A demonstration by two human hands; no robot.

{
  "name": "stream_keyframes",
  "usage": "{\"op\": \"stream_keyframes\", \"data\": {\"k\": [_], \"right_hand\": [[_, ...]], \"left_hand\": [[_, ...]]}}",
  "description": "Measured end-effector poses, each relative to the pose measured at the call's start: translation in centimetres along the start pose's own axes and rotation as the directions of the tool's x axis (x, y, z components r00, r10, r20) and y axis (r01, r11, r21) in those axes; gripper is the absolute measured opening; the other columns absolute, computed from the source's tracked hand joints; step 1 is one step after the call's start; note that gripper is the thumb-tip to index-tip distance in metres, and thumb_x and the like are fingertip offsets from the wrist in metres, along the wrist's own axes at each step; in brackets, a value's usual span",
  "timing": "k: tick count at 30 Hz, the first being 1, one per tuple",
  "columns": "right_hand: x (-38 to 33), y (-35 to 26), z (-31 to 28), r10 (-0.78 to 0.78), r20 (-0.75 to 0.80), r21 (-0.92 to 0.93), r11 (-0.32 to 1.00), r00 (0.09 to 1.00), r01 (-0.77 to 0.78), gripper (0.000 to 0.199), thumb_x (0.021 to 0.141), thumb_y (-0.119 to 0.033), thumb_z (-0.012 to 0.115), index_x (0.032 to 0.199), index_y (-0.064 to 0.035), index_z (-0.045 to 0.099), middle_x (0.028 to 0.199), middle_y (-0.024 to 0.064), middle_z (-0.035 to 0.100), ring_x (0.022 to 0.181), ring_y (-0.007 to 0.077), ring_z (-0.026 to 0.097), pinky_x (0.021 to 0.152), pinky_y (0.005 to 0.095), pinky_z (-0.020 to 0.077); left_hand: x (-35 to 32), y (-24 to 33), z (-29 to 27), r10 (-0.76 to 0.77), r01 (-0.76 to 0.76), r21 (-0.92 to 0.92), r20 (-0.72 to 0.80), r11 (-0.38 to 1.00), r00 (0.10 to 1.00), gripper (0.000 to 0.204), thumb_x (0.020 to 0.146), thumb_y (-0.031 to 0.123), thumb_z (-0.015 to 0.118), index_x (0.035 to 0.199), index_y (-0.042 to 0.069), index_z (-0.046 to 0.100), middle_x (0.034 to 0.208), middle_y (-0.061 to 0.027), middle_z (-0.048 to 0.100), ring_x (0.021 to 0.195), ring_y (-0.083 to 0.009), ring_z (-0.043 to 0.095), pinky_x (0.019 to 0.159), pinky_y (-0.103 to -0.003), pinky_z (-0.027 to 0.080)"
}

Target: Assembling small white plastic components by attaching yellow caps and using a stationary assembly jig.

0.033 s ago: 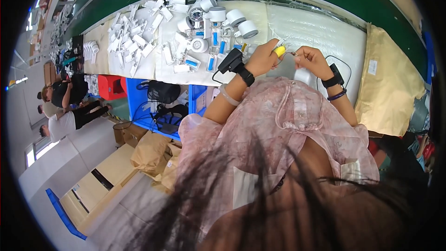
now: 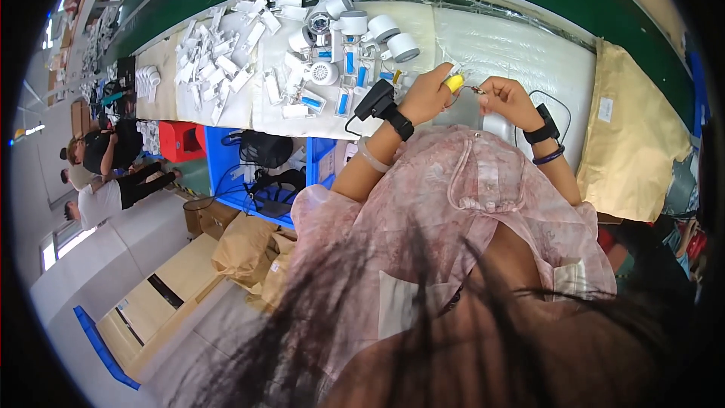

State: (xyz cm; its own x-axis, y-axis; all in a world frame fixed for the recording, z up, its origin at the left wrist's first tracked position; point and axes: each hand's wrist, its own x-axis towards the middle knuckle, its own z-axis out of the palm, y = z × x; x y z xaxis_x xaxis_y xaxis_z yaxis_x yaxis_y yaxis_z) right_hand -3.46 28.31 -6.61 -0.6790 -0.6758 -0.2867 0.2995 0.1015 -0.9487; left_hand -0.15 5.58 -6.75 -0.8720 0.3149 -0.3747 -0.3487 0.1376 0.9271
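Note:
My left hand [image 2: 427, 97] is closed round a small yellow cylinder [image 2: 455, 83], whose kind I cannot make out. Some clear or whitish material shows at its far end. Thin dark reddish wires [image 2: 473, 90] run from beside the cylinder to my right hand [image 2: 507, 101]. The thumb and fingertips of that hand are pinched on the wire ends. A white smooth part [image 2: 495, 124] lies on the table just below my right hand, partly hidden by my clothing. Both hands are over the near part of the covered table [image 2: 521, 45].
Left of my hands lie white-and-grey round housings [image 2: 402, 47], clear cases with blue cylinders [image 2: 311, 101] and a heap of white plastic pieces [image 2: 219, 60]. Brown paper [image 2: 630, 128] covers the right end. A blue bin [image 2: 225, 162] with black items stands at the left. People [image 2: 106, 159] are farther left.

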Motion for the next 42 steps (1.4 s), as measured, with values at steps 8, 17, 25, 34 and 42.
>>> {"op": "stream_keyframes", "data": {"k": [8,17,25,34,42], "right_hand": [[-1.7,-3.2,1.8,-0.201,-0.18,-0.605,0.795,0.963,0.053,0.018,0.089,-0.009,0.063,0.104,-0.0001,0.066,0.079,0.0046,0.061,0.062,0.0109,0.061,0.056,0.0249,0.0474],[-1.5,-3.9,4.8,-0.53,-0.374,-0.47,0.816,0.761,0.337,0.012,0.087,0.002,0.061,0.099,0.0,0.062,0.087,0.0079,0.065,0.073,0.0156,0.063,0.068,0.0263,0.049],[-1.7,-4.5,4.6,-0.759,-0.125,-0.779,0.474,0.639,0.411,0.017,0.08,0.005,0.066,0.095,-0.0026,0.064,0.091,0.011,0.064,0.084,0.0242,0.061,0.073,0.0327,0.0481],[-1.6,-4.3,4.7,-0.761,-0.217,-0.753,0.529,0.612,0.391,0.022,0.073,0.002,0.07,0.092,-0.0077,0.068,0.089,0.0065,0.062,0.084,0.0241,0.058,0.074,0.0321,0.0449],[-1.7,-4.0,4.3,-0.774,-0.191,-0.747,0.514,0.603,0.422,0.025,0.071,0.002,0.07,0.093,-0.0098,0.07,0.089,0.0056,0.062,0.084,0.0232,0.057,0.074,0.0315,0.0447]], "left_hand": [[-0.8,0.8,0.9,0.258,-0.18,0.343,-0.197,0.922,0.946,0.025,0.086,0.003,0.046,0.111,0.003,0.051,0.073,-0.0096,0.063,0.054,-0.0134,0.057,0.046,-0.028,0.045],[-1.6,2.6,2.0,0.05,-0.066,-0.252,-0.071,0.965,0.996,0.031,0.085,-0.002,0.041,0.115,-0.001,0.049,0.084,-0.0084,0.059,0.059,-0.0128,0.057,0.045,-0.027,0.049],[-3.1,3.8,2.4,0.157,-0.178,-0.252,-0.101,0.951,0.982,0.034,0.082,-0.002,0.042,0.116,-0.001,0.044,0.082,-0.0083,0.058,0.062,-0.0119,0.057,0.05,-0.026,0.05],[-3.7,4.5,2.7,0.211,-0.217,-0.203,-0.05,0.955,0.976,0.044,0.083,-0.006,0.037,0.126,0.0,0.041,0.094,-0.0071,0.056,0.071,-0.0106,0.055,0.056,-0.025,0.051],[-3.6,4.4,3.1,0.271,-0.291,-0.229,-0.113,0.929,0.956,0.029,0.083,0.004,0.049,0.112,-0.001,0.048,0.081,-0.0066,0.061,0.06,-0.0083,0.055,0.049,-0.023,0.045]]}}
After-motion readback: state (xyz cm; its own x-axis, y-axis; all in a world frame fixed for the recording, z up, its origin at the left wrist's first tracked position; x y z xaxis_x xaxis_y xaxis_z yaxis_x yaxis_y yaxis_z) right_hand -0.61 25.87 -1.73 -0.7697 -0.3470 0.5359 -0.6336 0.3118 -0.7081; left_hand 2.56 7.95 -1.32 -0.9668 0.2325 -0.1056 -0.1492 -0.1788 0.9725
